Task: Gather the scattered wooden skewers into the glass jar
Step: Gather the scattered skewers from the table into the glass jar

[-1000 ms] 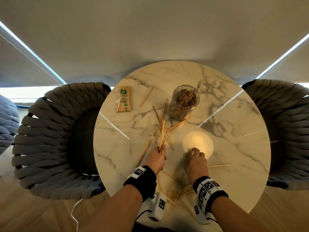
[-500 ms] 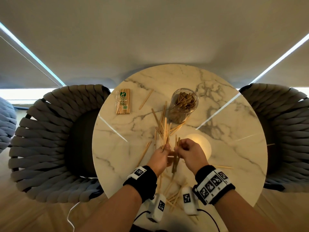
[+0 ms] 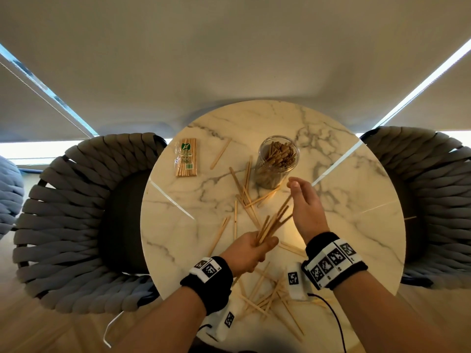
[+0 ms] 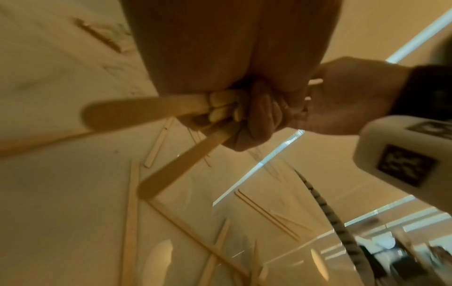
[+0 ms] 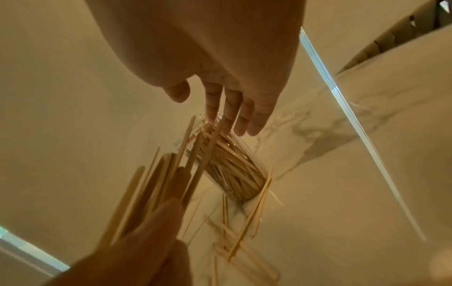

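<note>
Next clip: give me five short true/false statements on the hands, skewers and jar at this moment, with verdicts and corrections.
1. The left hand grips a bundle of skewers. True.
2. The right hand is clenched round the glass jar. False: its fingers are straight and hold nothing; the jar stands apart.
3. The jar already holds skewers. True.
4. The table has no loose skewers left. False: many lie scattered, including near its front edge.
5. A sealed packet of skewers lies left of the jar. True.
</note>
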The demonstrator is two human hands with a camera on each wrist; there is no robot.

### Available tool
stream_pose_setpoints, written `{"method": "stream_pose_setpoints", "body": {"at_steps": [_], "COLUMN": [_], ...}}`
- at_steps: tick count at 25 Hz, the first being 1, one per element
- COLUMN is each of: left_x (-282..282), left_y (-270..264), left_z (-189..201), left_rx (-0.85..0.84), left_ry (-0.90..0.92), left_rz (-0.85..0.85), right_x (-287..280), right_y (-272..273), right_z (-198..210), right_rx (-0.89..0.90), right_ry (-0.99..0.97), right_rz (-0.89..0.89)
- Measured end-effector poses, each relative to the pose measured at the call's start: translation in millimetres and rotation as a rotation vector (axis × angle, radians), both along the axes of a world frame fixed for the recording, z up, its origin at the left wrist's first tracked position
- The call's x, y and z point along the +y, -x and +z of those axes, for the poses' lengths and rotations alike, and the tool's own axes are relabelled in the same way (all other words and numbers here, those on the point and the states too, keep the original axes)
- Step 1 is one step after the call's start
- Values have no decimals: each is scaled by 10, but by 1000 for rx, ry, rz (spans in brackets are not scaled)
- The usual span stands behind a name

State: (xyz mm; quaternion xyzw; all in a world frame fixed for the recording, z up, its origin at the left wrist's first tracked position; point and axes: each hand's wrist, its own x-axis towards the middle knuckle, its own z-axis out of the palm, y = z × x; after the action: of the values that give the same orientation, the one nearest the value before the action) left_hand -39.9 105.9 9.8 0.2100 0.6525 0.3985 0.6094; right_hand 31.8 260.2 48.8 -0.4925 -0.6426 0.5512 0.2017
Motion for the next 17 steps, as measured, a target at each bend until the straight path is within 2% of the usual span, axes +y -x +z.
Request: {"method": "stream_pose_setpoints", "body": {"at_steps": [1,4,5,8,12,15,17], "left_x": [5,56,75,120,255,347,395], "left_y": [-22,-46,-37,-28,-105,-124,-94], "left_z": [12,67,92,116,104,161,227], "left_rx": [26,82,88,98,120,43,-89], "left_ry": [20,28,21,22,48,7,-8], "left_rz": [-56,-133,-150,-180,-118,39,239], "right_x": [-3,-131,-147,-121,-246,-197,-161], "right_y": [14,23,7,-33,-25,-10,-46], "right_z": [13,28,29,25,39,92,6], "right_rx": [-34,-356,-398,-296,-330,-273,-128], "right_ry": [26,109,110,123,275,247,265], "right_rz": [104,610,656,428,571,485,340]}}
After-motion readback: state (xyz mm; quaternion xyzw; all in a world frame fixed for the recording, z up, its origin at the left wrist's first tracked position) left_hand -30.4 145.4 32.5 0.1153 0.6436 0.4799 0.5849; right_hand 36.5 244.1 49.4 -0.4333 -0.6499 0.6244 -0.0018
